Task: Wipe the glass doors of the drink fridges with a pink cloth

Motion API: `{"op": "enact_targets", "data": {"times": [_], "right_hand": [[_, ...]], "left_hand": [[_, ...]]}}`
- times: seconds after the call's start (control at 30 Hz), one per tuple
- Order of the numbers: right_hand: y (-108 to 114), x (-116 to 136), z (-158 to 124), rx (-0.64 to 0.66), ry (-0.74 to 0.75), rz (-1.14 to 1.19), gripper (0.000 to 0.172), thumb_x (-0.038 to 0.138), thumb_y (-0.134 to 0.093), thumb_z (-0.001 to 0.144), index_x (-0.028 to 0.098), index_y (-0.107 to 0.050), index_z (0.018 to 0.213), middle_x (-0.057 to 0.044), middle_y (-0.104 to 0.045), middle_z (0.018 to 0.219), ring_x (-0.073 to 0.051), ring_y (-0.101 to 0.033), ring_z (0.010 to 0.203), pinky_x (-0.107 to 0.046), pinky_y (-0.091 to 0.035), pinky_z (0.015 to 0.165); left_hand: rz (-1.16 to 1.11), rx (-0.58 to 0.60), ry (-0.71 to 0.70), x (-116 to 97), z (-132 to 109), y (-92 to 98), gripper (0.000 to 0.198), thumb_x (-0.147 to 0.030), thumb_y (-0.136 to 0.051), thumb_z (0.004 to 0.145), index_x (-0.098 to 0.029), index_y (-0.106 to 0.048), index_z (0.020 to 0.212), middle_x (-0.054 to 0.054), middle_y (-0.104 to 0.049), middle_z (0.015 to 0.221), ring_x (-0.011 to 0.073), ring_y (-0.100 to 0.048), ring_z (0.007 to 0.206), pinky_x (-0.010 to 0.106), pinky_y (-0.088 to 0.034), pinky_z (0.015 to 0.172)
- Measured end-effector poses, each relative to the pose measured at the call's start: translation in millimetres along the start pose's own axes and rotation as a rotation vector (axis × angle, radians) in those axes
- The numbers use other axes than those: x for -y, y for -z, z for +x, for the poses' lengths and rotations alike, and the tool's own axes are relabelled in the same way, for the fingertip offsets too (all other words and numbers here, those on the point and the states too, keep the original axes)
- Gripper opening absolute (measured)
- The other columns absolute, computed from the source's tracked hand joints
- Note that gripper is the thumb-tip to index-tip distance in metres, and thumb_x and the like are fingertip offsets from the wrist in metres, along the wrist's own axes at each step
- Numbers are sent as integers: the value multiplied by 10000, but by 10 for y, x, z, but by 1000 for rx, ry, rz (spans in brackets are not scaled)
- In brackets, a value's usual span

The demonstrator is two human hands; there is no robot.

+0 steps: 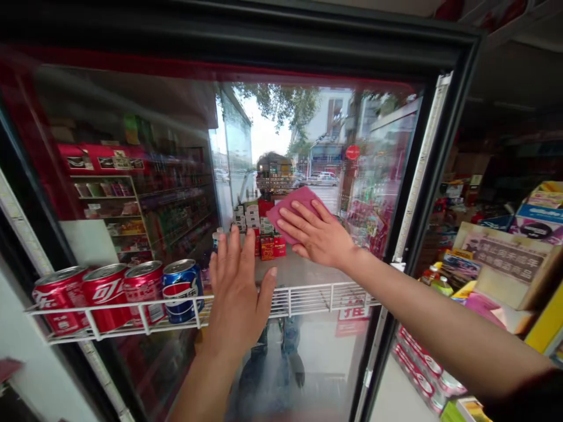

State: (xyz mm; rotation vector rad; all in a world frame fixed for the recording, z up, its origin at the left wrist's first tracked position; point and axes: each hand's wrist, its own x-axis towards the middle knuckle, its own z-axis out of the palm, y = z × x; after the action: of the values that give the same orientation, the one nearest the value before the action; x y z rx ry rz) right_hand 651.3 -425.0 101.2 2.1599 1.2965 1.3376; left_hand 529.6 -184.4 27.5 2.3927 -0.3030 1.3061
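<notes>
Behind the glass door, a white wire shelf carries three red cans and one blue can, upright toward the door's left side (street reflections blur the rest). At the door's middle, the right hand presses a soft pink cloth flat, fingers apart. Lower on the door, the left hand lies flat on the glass, fingers apart, holding nothing.

Right hand pressing pink cloth on glass door, left hand flat beside it
</notes>
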Motion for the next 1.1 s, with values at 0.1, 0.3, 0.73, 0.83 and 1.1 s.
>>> {"op": "enact_targets", "data": {"times": [0.1, 0.3, 0.73, 0.83, 1.1], "right_hand": [[49, -257, -492, -26, -99, -84, 867, 452, -612, 1088, 271, -174, 1814, -48, -298, 1860, -343, -240, 1739, -647, -146, 1427], [86, -363, -899, -48, -245, -164, 794, 493, -578, 1091, 270, -282, 1794, -82, -326, 1849, -402, -222, 1738, -722, -169, 1387], [-70, 403, 366, -21, -77, 13, 777, 403, -596, 1084, 217, -309, 1782, -59, -284, 1865, -342, -152, 1761, -639, -91, 1441], [-157, 541, 585, -76, -35, 45, 720, 383, -550, 1109, 181, -337, 1767, -76, -303, 1857, -327, -197, 1753, -628, -113, 1441], [-28, 188, 235, -55, -25, 25, 802, 446, -553, 1110, 218, -225, 1806, -50, -262, 1872, -303, -165, 1761, -593, -90, 1450]], "left_hand": [[-12, 32, -24, -151, 22, -100, 798, -429, -492, 1126, -321, -102, 1814, 128, -113, 1903, 367, -70, 1769, 725, -178, 1383], [-20, 51, -43, -211, 26, -191, 780, -401, -472, 1130, -290, -109, 1812, 141, -115, 1901, 360, -78, 1770, 717, -190, 1387], [-47, -40, 44, 111, 336, -229, 699, -345, -410, 1123, -199, -248, 1787, 163, -192, 1885, 371, -113, 1764, 671, -176, 1402], [-45, -74, 74, 187, 413, -222, 723, -319, -399, 1110, -150, -215, 1789, 186, -232, 1871, 364, -149, 1760, 657, -183, 1405], [7, -64, 1, 59, 524, -192, 796, -442, -518, 1080, -153, -264, 1778, 216, -191, 1875, 411, -128, 1758, 676, -169, 1393]]}}
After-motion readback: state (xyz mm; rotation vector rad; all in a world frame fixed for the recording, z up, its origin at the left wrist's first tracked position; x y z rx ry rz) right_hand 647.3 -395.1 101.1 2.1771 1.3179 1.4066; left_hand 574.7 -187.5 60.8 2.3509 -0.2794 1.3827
